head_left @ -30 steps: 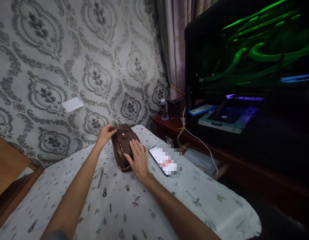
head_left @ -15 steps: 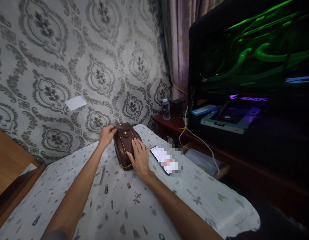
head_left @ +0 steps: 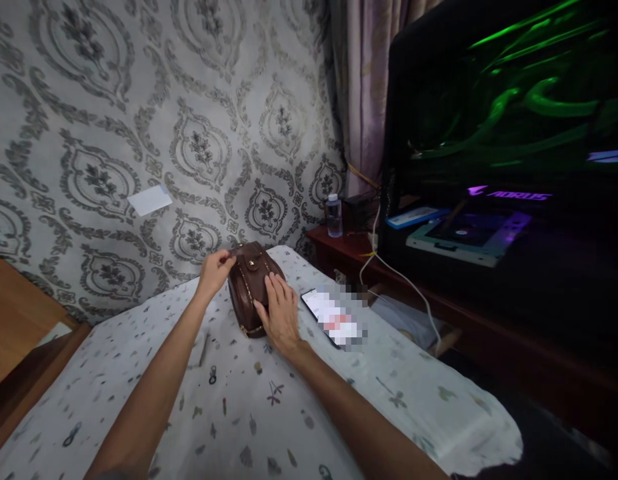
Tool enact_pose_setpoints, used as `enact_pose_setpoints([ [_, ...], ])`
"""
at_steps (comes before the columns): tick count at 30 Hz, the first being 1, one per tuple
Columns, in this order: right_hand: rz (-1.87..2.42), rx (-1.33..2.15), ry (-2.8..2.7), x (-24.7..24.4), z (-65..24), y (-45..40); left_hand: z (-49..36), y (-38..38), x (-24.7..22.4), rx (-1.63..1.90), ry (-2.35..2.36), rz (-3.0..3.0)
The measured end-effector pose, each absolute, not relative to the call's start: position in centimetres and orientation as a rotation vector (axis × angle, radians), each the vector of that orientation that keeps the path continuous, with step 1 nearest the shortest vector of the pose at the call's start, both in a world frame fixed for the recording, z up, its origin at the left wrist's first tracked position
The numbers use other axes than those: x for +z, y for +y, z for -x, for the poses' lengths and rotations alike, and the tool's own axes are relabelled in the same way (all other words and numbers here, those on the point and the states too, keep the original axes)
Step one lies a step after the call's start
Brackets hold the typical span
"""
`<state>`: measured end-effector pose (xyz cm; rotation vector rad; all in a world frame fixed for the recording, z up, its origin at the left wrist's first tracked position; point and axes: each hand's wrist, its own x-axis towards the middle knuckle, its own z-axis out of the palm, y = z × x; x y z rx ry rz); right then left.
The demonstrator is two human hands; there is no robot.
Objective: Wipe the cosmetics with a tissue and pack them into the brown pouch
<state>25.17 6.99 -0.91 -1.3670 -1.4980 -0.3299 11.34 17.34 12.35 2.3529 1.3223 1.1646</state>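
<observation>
A brown leather handbag [head_left: 247, 305] with gold-coloured trim and a round clasp on its flap lies on the patterned bedsheet [head_left: 249, 400]. At its far left edge, my left hand [head_left: 216, 272] is closed in a pinch on the bag; the exact part between the fingertips is too small to make out. My right hand [head_left: 281, 310] rests on the bag's right side, fingers stretched over its surface and thumb apart on the near side. Just right of that hand lies a lit phone [head_left: 326, 317], its screen partly blurred out.
A dark computer case [head_left: 489, 280] glowing green stands on the right. The reddish wooden cabinet [head_left: 321, 235] bears a capped bottle [head_left: 334, 217], and a white cable [head_left: 406, 280] hangs over an open drawer [head_left: 409, 320]. Patterned wallpaper [head_left: 203, 147] rises behind the bed.
The view has shifted slightly. My left fingertips sit a little differently at the bag's edge, and the flap's left end looks slightly changed. My right hand stays on the bag.
</observation>
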Motion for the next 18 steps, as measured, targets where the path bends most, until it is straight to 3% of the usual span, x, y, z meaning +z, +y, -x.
enact_pose_setpoints([
  [18,1.215,-0.052,-1.214,-0.3,-26.7,7.1,-13.0,17.2,8.3,1.023,1.301,-2.469],
])
